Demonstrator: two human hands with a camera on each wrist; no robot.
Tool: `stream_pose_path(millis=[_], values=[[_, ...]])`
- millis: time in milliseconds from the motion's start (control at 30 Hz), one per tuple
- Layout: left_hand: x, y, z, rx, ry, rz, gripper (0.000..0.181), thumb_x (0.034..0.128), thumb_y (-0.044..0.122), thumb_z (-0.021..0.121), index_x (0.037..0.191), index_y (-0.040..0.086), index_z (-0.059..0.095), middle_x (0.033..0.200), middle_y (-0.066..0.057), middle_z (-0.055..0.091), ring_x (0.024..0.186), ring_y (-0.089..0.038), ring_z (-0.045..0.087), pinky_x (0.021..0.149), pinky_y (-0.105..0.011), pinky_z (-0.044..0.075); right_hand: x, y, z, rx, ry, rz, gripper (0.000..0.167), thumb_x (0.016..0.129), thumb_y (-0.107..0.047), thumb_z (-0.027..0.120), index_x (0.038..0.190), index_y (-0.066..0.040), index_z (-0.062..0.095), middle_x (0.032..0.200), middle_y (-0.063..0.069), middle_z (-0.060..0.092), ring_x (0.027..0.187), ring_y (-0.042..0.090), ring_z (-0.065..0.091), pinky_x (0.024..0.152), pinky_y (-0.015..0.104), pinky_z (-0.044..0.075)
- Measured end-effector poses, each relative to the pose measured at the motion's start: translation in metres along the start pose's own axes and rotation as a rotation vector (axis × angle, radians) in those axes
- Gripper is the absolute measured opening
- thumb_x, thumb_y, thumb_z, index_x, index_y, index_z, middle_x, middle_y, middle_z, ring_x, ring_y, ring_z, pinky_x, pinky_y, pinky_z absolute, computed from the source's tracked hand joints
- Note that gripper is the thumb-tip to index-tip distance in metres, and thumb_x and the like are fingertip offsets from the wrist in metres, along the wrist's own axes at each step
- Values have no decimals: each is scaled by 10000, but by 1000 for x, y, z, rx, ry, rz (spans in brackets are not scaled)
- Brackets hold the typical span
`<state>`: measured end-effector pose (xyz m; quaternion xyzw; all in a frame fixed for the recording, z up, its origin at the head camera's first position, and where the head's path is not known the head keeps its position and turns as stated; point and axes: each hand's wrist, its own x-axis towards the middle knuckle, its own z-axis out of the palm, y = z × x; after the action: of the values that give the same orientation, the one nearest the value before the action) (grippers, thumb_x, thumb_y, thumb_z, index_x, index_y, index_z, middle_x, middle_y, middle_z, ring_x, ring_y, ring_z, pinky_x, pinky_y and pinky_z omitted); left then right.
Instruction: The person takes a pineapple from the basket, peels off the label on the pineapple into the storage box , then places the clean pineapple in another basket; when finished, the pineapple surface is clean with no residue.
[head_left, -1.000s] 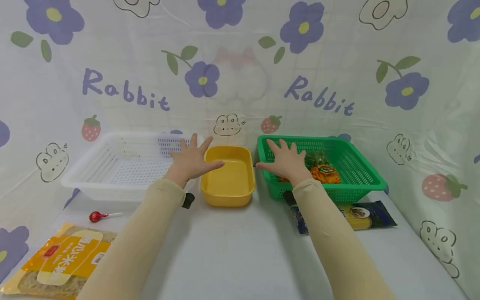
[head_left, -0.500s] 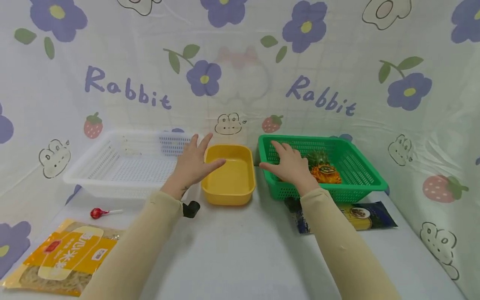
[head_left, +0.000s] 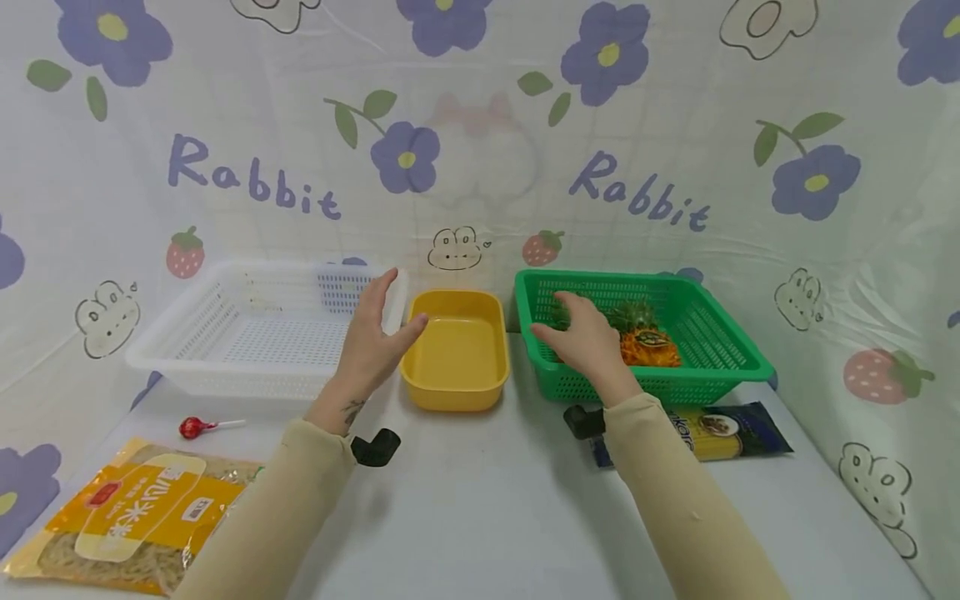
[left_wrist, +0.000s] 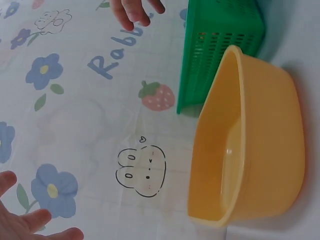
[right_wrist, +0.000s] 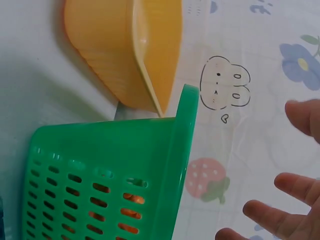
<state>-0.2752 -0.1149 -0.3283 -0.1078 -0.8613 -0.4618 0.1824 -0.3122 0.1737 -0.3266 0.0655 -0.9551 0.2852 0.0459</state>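
Grip, right: Spread wide and holding nothing I can see, the right hand (head_left: pixel 588 337) hovers over the left end of the green basket (head_left: pixel 705 389), thumb apart from the fingers.
Grip, left: I see the left hand (head_left: pixel 367 350) just as bare and wide, above the bench (head_left: pixel 480 508) between the white basket (head_left: pixel 225 379) and the yellow tub (head_left: pixel 455 400), thumb toward the tub.
Leafy orange fruit: It looks like a pineapple (head_left: pixel 651 348) and lies inside the green basket, just beside the right hand in my head view.
Handling: I judge both hands to be poised rather than working. I would keep the fingers loose, come straight down inside a rim so that sleeve and wrist fitting clear it, and take any fruit round its body, not its leaves.
Front right: A pasta packet (head_left: pixel 720 442) lies before the green basket, partly behind the right sleeve (head_left: pixel 675 483).
Front left: A red lollipop (head_left: pixel 192 427) and a noodle bag (head_left: pixel 142 508) lie on the bench, the bag's near corner behind the left sleeve (head_left: pixel 277 500).
Hard to see: My wrist views crop both hands. Orange shows through the green basket's holes, but I cannot tell how many pieces it holds, nor how high the hands are.
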Motion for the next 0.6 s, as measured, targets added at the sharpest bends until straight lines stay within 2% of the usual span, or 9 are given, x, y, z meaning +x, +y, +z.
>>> stream_pose_path(millis=[167,300,433,600], values=[[-11,1,-2,-123,65,-1,703,844,347,596,1450,194,275,1503,-86,239,1297,-349,332,1036,-537,309,-5,6,-2,48,28,20,683,876,-475,550,1439,-173,308,1472,110,320,1304,356,342,992,604,301],[-18,0,-7,-243,88,-52,666,865,332,563,1453,213,273,1487,-101,258,1261,-372,372,1001,-541,351,-11,9,-4,117,72,37,636,891,-403,563,1423,-142,333,1447,130,353,1282,352,370,975,568,353],[-25,1,-12,-381,133,-107,604,901,270,516,1452,203,278,1440,-135,305,1202,-331,445,991,-499,386,-17,14,-9,218,116,50,604,900,-365,567,1407,-114,354,1413,160,386,1222,356,427,919,520,422],[-34,3,-16,-562,254,-167,534,928,191,477,1433,184,305,1299,-66,405,1064,-202,518,959,-444,428,-27,21,-16,366,167,84,572,908,-317,568,1396,-99,363,1379,180,406,1184,362,434,869,493,449]])
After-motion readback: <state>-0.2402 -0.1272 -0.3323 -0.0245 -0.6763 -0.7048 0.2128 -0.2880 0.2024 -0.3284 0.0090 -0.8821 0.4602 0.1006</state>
